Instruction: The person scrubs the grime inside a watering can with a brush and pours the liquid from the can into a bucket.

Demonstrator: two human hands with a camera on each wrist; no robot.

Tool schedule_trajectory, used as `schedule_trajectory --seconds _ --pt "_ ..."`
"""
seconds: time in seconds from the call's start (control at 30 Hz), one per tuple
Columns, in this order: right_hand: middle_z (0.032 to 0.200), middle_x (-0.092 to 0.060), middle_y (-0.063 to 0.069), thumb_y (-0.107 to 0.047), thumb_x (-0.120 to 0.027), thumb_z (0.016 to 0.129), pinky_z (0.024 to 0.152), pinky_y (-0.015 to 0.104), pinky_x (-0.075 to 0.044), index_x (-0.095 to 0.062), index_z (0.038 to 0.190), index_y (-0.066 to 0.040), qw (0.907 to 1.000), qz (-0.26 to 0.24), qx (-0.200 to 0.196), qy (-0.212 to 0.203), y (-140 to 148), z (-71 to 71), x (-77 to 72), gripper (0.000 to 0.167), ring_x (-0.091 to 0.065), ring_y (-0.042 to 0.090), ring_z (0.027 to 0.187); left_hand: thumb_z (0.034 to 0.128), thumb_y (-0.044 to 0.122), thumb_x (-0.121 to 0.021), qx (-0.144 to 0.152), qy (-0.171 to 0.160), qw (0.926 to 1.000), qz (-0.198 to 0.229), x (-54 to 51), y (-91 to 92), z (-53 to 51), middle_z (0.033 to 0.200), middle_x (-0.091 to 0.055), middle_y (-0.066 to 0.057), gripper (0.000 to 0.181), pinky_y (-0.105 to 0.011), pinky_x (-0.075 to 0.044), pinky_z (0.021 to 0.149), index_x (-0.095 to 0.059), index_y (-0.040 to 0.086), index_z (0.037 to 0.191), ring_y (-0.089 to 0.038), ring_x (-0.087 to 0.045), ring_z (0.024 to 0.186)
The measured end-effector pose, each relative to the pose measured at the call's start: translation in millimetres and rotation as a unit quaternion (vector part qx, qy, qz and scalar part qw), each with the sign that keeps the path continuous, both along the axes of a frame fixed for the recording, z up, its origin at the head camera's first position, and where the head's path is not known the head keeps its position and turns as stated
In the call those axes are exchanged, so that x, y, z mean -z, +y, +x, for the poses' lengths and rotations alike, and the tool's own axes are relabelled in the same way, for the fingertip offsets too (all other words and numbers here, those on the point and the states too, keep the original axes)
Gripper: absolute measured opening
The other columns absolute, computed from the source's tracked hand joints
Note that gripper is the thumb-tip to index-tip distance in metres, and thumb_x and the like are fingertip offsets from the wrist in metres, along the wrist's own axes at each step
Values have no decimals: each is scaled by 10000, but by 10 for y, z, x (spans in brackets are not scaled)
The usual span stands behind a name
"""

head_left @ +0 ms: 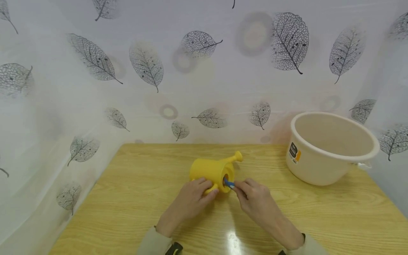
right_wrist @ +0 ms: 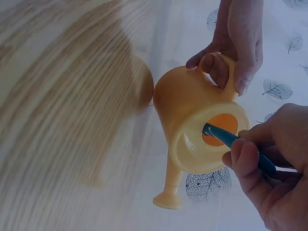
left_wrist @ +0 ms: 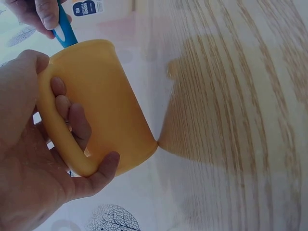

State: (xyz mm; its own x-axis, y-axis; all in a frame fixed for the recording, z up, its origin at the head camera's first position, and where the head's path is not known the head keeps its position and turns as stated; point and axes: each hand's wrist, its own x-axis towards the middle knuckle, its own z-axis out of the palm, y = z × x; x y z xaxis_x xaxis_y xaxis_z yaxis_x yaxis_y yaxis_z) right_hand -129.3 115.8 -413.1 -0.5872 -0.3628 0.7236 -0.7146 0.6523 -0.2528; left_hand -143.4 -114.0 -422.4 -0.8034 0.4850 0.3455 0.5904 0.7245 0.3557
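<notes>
A yellow watering can [head_left: 207,170] is tipped on its side at the table's middle, its round opening facing right and its spout pointing away. My left hand [head_left: 192,196] grips the can's handle [left_wrist: 60,127], with fingers passed through the loop. Between the thumb and fingers of my right hand [head_left: 257,198] is a slim blue-handled tool [right_wrist: 224,135], white along part of it. The tool's far end reaches into the can's opening, so its tip is mostly hidden and its exact kind cannot be told.
A large cream basin [head_left: 318,166] with a sticker on its side stands at the table's back right. The wood-grain table [head_left: 127,198] meets a pale leaf-patterned curtain [head_left: 149,117] at the back and left.
</notes>
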Motion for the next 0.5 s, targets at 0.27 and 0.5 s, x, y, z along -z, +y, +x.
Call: schedule_trajectory --seconds 0.27,0.5 --pt "794 -691 57 76 -832 760 506 37 -368 -750 948 18 9995 70 88 288 8 -17 -19 213 -542 4 582 1037 352 -589 -5 -111 9999 13 5 -2 -7 758 -432 116 246 -171 -353 632 -547 205 845 -33 -383 681" --pt "787 -692 64 66 -834 770 495 42 -378 -758 953 35 9998 1 189 28 24 -19 -16 200 -535 -12 578 1041 365 -581 -19 -200 9998 -25 -6 -1 -11 765 -442 122 239 -170 -361 639 -558 215 857 -30 -392 686"
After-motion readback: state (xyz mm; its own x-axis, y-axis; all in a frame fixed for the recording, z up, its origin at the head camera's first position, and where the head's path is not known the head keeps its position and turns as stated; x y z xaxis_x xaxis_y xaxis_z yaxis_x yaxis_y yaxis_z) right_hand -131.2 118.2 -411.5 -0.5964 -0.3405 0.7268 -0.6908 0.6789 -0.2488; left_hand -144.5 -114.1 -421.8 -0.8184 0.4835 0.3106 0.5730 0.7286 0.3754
